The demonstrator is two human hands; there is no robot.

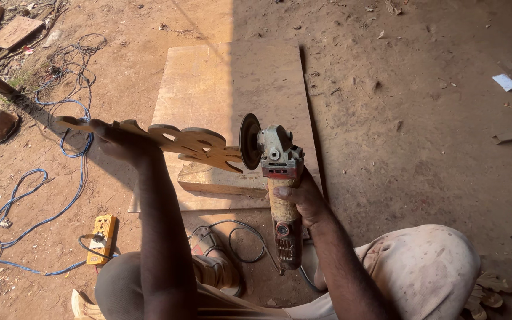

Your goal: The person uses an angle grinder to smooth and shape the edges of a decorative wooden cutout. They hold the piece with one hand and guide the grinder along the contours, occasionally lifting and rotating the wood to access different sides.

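Outstretched, left hand (114,144) gripping carved wood piece (173,141), right hand (297,198) clasping angle grinder (277,178)

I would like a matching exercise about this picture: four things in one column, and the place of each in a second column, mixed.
Things:
1. angle grinder
2. carved wooden piece
3. yellow socket box
4. blue cable

Places:
A. held in the left hand
B. on the ground beside the left knee
C. held in the right hand
D. lying in loops on the dirt at the left

Pairs: 1-C, 2-A, 3-B, 4-D
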